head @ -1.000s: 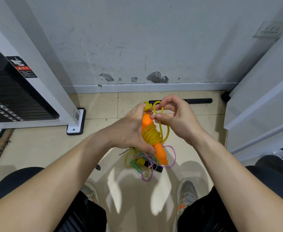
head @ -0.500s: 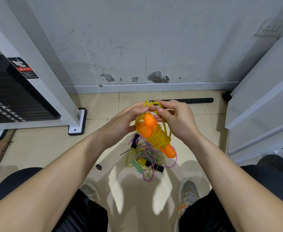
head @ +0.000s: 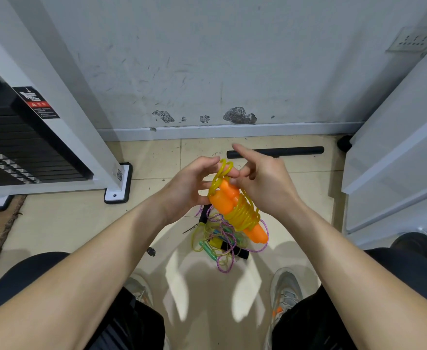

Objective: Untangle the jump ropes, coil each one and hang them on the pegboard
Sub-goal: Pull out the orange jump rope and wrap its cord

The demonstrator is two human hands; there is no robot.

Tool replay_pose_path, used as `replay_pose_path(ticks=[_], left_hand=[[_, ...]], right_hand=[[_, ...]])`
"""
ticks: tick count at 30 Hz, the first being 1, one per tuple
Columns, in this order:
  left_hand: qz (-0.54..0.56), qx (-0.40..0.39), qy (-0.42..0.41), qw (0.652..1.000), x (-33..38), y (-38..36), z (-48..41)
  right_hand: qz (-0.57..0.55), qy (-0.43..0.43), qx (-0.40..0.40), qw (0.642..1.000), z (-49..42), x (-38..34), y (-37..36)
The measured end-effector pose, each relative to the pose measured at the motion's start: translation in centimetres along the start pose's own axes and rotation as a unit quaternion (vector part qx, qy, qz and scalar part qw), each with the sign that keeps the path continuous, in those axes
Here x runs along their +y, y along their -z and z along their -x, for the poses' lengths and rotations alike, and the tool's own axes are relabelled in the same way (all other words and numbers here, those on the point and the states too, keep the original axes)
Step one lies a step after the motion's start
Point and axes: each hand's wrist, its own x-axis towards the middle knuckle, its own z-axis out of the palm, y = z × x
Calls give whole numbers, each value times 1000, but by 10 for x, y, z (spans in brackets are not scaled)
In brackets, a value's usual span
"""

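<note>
We hold the yellow rope (head: 245, 215), wound on its handles (head: 226, 195), above the floor (head: 55, 223). The left hand (head: 189, 188) is curled round it and the right hand (head: 263, 188) pinches its loop. The tangle (head: 220, 242) below is not done, nor the hanging.

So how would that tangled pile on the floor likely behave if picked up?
Probably floppy: the tangled pile is thin, loosely looped cords. Likely lifts as one clump, since the yellow, purple and green strands cross. Looks light; its black handle may dangle and swing.
</note>
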Motion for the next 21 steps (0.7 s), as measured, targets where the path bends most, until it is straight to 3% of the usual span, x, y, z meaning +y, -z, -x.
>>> replay_pose_path(ticks=[3,6,10,21], left_hand=[[4,-8,-1,1000,2,-1,0],[2,-7,10,1000,3,-2,1],[-27,-24,-3,999,-1,2,2],[7,144,17,989,-15,-13,-7]], right_hand=[[41,75,-95,992,-3,2,10],[-17,46,-144,988,-3,-1,22],[-110,-16,-146,983,2,-6,24],[-92,-3,-102,991,-4,4,10]])
